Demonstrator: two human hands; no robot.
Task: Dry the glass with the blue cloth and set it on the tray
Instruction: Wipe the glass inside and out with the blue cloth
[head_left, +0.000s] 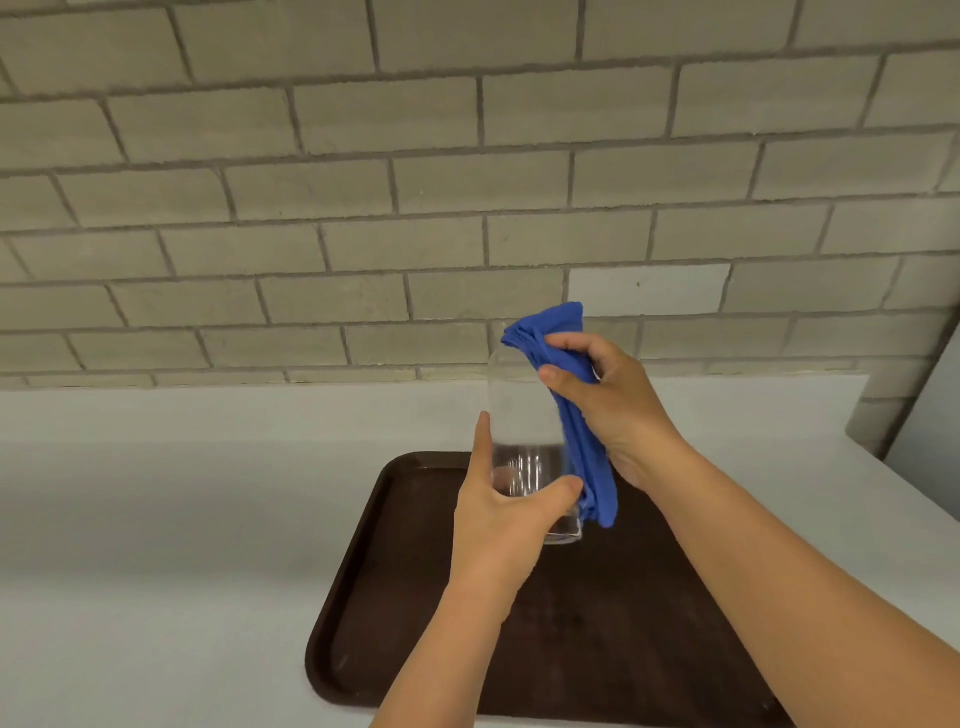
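Observation:
A tall clear glass (522, 410) is held upright in the air above the dark brown tray (374, 597). My left hand (506, 512) grips its lower part, thumb in front and fingers round the back. My right hand (608, 405) holds a folded blue cloth (587, 457) pressed against the glass's right side. The cloth reaches from the rim down to near the base. The glass's base hangs clear of the tray.
The tray lies on a white counter (182, 519) that runs to a grey brick wall (415, 182). The counter's right end drops off at the far right (883, 467).

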